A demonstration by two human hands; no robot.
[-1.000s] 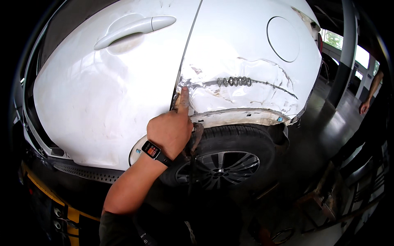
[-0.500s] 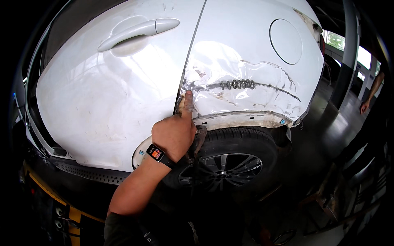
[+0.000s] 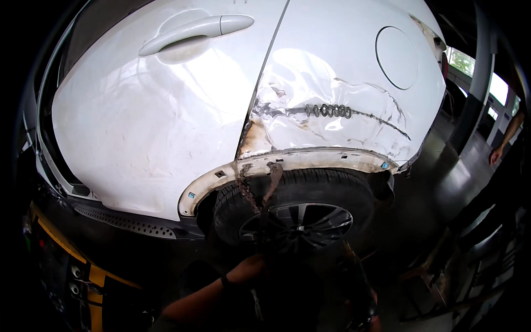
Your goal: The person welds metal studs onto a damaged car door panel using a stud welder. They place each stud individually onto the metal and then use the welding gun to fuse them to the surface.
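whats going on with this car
Someone is at the side of a damaged white car. Their left hand is down low in front of the wheel; it is too dark there to tell whether it holds anything. Above the wheel, the panel is dented and creased, with a row of rings along the crease. No hand is on the panel.

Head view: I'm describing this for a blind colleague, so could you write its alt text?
A white car has a dented, creased rear panel with a row of metal rings above the rear wheel. The person's left hand is low in shadow, off the panel; at right, another person's hand shows.
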